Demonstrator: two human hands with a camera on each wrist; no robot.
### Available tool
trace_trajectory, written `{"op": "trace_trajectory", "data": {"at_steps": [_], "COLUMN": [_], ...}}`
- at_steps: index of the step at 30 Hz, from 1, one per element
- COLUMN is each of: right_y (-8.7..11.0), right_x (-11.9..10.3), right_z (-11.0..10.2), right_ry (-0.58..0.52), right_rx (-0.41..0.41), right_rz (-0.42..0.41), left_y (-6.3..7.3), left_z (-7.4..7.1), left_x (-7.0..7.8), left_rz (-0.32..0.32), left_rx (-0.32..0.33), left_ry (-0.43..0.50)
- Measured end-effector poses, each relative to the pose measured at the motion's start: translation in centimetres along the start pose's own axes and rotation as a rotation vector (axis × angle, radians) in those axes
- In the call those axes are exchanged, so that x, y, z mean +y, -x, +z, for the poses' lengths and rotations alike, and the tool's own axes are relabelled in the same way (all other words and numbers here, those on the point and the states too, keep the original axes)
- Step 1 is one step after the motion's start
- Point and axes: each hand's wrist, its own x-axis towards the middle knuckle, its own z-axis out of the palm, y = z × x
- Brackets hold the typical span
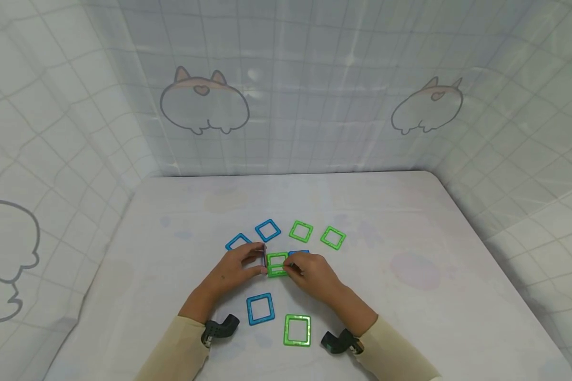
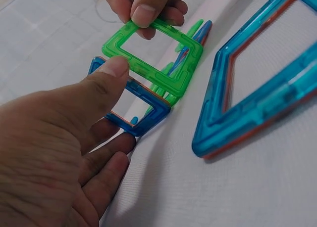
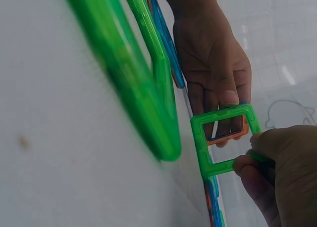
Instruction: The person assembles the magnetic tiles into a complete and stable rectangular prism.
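Note:
My left hand (image 1: 233, 269) holds a square blue magnetic tile (image 2: 143, 119) standing on edge, with the thumb at its top and the fingers along its side. The tile's other face is orange in the right wrist view. My right hand (image 1: 316, 276) pinches a green square magnetic tile (image 3: 200, 148) by one corner between thumb and fingers. This green tile is tilted, and its lower edge meets the top of the blue tile near my left thumb. Behind it, more green and blue tiles lie partly hidden.
On the white table (image 1: 457, 317), a blue tile (image 1: 260, 309) and a green tile (image 1: 297, 330) lie nearer me. Farther off are a blue tile (image 1: 268, 230) and two green ones (image 1: 301, 232). Another blue tile (image 1: 238, 241) lies by my left hand. Patterned curtains (image 1: 314, 95) surround the table.

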Motion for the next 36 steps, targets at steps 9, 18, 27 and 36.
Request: {"op": "trace_trajectory", "data": {"at_steps": [9, 18, 27, 36], "right_y": [0.13, 0.14, 0.07, 0.3], "right_x": [-0.17, -0.16, -0.04, 0.17], "right_z": [0.22, 0.32, 0.24, 0.24], "right_ry": [-0.043, -0.067, -0.097, -0.13], "right_rx": [0.018, 0.024, 0.016, 0.009], "right_rz": [0.027, 0.006, -0.021, 0.021], "left_y": [0.02, 0.12, -0.19, -0.19], "left_z": [-0.04, -0.17, -0.36, -0.29], "left_x": [0.21, 0.16, -0.22, -0.5], "left_rz": [0.001, 0.001, 0.004, 0.009], "left_rx": [0.004, -0.001, -0.012, -0.013], "left_ry": [-0.008, 0.006, 0.019, 0.036]}}
